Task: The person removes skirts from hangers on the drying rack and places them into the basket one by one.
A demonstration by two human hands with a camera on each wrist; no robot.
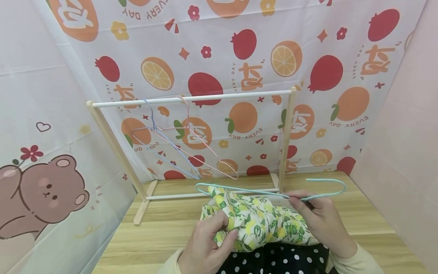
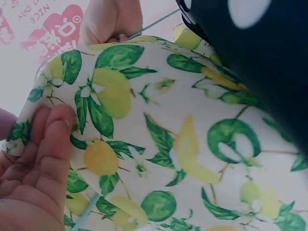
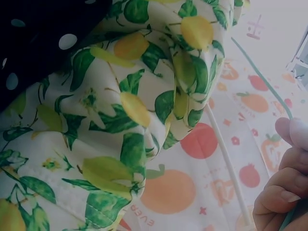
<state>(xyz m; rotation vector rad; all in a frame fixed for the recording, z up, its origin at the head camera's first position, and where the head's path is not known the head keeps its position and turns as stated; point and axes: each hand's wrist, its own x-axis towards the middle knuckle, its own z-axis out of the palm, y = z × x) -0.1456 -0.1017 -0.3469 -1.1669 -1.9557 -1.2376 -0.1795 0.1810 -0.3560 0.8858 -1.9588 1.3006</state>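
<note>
A lemon-print cloth garment (image 1: 256,224) is bunched at the near side of the table, its exact kind unclear from the folds. My left hand (image 1: 210,243) pinches its edge between thumb and fingers; the left wrist view shows the edge (image 2: 29,120) folded over the fingertips. My right hand (image 1: 321,220) grips a light teal hanger (image 1: 239,187) near the base of its hook, the hook pointing right. The hanger's far left end overlaps the garment's raised corner, and part of the hanger is hidden by cloth. In the right wrist view the hanger (image 3: 264,79) runs up from the curled fingers.
A wooden rack with a white top rail (image 1: 239,96) stands behind on the table (image 1: 164,232). A blue hanger (image 1: 181,156) and a pink hanger (image 1: 212,150) hang on its left half. Black polka-dot cloth (image 1: 280,258) lies below the garment. A fruit-print curtain (image 1: 219,49) closes the back.
</note>
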